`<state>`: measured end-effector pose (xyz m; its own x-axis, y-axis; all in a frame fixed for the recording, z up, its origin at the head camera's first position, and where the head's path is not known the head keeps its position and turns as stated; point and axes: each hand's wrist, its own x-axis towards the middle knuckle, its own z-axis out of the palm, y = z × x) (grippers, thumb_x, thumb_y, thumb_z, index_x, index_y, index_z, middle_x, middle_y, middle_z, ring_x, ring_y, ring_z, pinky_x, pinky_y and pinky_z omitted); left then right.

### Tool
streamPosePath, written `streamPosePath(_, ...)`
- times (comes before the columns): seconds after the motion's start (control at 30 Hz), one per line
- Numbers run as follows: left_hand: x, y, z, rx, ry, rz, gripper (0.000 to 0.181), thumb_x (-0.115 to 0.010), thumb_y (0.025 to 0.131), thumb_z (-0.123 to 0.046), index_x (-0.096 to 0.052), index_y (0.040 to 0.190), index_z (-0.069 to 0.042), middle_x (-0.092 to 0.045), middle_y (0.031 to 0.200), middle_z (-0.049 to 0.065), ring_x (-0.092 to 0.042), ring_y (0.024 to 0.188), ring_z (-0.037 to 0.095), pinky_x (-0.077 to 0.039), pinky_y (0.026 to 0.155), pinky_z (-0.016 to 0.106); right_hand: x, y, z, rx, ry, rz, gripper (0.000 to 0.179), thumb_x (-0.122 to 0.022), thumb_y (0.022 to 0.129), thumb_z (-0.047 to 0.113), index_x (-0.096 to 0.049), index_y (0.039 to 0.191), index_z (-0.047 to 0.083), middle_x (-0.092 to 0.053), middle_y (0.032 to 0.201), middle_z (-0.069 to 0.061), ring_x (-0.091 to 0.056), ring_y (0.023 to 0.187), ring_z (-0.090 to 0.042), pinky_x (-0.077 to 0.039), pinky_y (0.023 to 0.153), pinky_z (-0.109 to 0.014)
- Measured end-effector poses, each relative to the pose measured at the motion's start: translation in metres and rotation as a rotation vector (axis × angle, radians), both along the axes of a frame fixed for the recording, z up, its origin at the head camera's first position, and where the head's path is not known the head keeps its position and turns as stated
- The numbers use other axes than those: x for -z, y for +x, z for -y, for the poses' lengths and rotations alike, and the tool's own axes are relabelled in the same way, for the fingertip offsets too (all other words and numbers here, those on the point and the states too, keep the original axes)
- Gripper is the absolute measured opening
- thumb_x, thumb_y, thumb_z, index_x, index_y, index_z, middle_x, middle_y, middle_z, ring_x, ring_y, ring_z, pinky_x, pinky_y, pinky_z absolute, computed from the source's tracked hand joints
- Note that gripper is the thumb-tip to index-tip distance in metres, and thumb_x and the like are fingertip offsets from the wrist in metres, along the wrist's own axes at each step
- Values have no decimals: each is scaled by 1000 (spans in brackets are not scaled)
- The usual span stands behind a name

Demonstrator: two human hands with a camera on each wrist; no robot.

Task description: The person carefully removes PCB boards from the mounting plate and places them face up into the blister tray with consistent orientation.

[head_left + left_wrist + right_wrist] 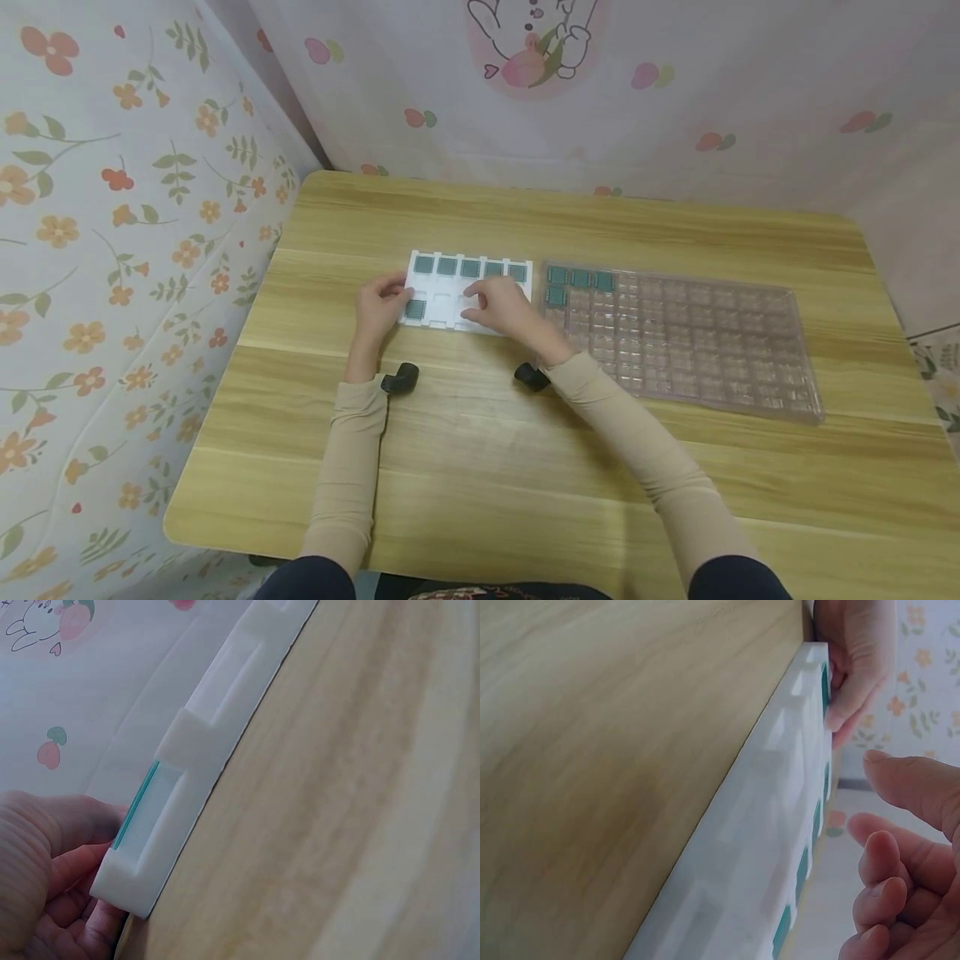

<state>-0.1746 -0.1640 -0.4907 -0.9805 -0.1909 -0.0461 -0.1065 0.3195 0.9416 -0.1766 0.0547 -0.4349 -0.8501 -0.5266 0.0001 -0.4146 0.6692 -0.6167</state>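
"How do the hands stand?"

"The left hand (382, 307) grips one end of the white tray (440, 289), thumb at the rim. The right hand (502, 304) hovers over the part of the tray opposite that grip, thumb and fingers apart, with nothing visible between them."

"And the green squares?"

"One green square (415, 309) sits in a pocket just beside the left hand's grip; a row of five (447, 266) lies along the tray's far side from it. Four more (581, 278) sit in the clear tray (697, 333), rightward of both hands."

"How might they handle?"

"Thin, light and stiff by their look, perhaps brittle and slick-faced. Pinching opposite edges, where the pocket walls are notched, seems safer than pressing the middle."

"The white tray?"

"Probably light and rigid, so it could skid at a nudge; holding its end suits it."
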Motion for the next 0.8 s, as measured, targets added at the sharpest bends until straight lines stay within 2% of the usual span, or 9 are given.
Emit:
streamPosePath(0.2,0,0,0,-3,6,7,31,-65,83,-2,-64,113,4,-62,98,20,-57,86,21,-49,75,23,0,1,11,-8,-4,28,31,-71,82,15,-67,107,-4,-45,56,0,-36,52,-10,-32,52,-22)
streamPosePath(0.4,0,-1,0,2,8,0,30,-65,83,0,-64,113,4,-63,98,21,-57,85,22,-48,73,22,0,1,25,-42,32,5,31,-71,83,16,-68,107,-3,-48,59,-1,-39,55,-10,-34,52,-20)
streamPosePath(0.8,-1,-1,0,3,14,5,30,-65,83,0,-64,112,4,-63,96,21,-57,83,20,-47,71,19,-1,2,40,-66,25,-19,31,-71,82,16,-68,107,-2,-53,63,-3,-44,60,-12,-38,55,-22)
